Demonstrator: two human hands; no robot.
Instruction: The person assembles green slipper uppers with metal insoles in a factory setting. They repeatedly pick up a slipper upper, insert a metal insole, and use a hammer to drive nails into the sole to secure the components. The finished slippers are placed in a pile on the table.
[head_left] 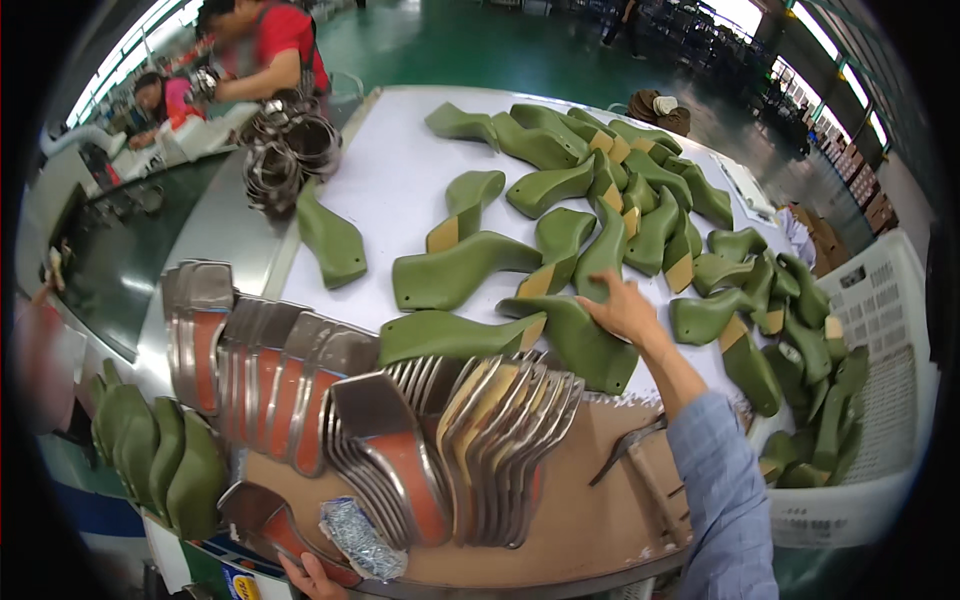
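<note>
Dozens of green shoe moulds (460,268) lay across the white tabletop (385,175), with more in a white basket (885,300) at the right. The right hand (622,310) was among them, fingers bent at the end of one; I couldn't tell whether it had a grip. The left hand (312,578), at the near edge, had its fingers at an orange-patched metal plate (262,508), its hold unclear to me, near a clear bag (362,540) and rows of similar plates (405,460)
</note>
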